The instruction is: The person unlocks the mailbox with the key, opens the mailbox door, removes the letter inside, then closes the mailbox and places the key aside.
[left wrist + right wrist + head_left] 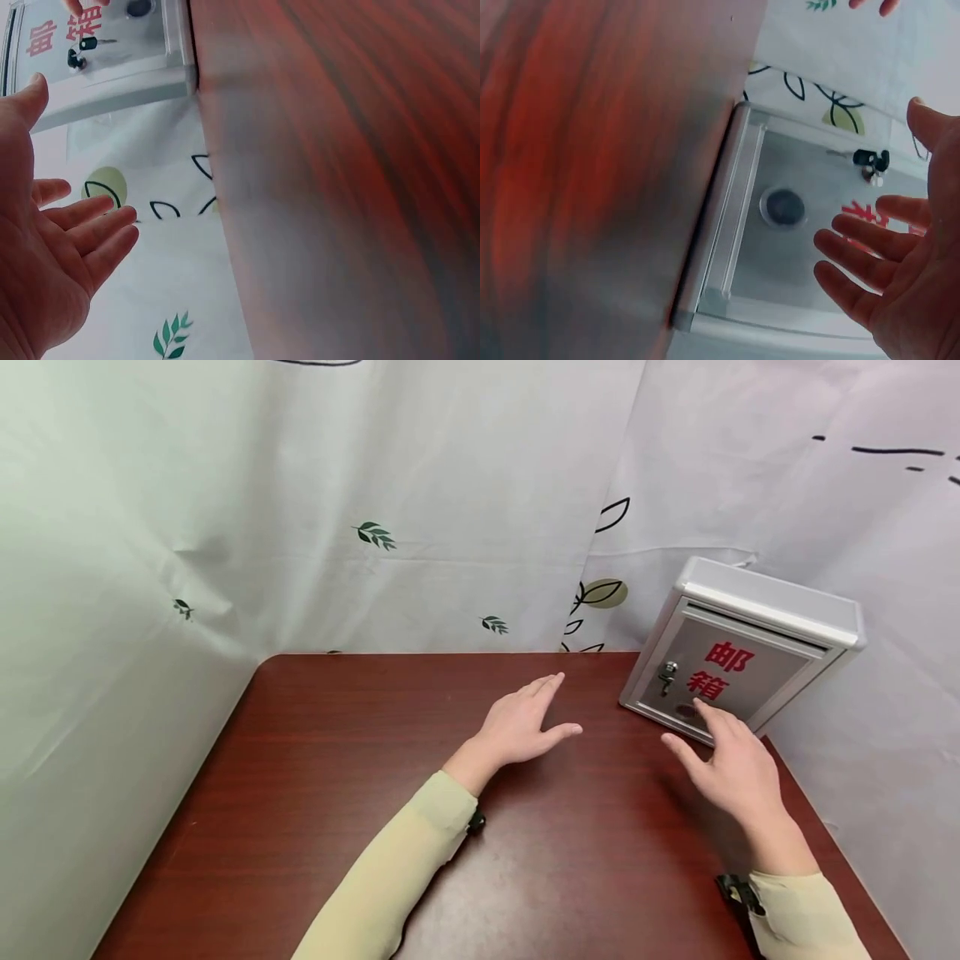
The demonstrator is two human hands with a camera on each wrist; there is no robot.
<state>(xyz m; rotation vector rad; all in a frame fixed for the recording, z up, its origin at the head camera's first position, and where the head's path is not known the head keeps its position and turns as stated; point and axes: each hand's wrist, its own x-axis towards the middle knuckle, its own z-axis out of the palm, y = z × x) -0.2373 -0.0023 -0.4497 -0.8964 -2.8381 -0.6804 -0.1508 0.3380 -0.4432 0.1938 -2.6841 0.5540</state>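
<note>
"Mailbox [772,662] with red lettering [729,657]: standing where?"

"On the table [300,827], at the far right corner, keys [88,43] hanging from the mailbox's front."

"And the person's hands?"

"Left hand [521,727] over the table's middle, fingers extended, holding nothing. Right hand [738,772] over the table's right side, thumb and fingers apart, also empty."

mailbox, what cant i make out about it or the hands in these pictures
Mailbox interior: all views, hidden by the door.
Bottom edge: head view, partly behind the right hand.
Red characters: right wrist view, partly behind that hand.
Left hand: right wrist view, mostly cut off by the top edge.
</note>
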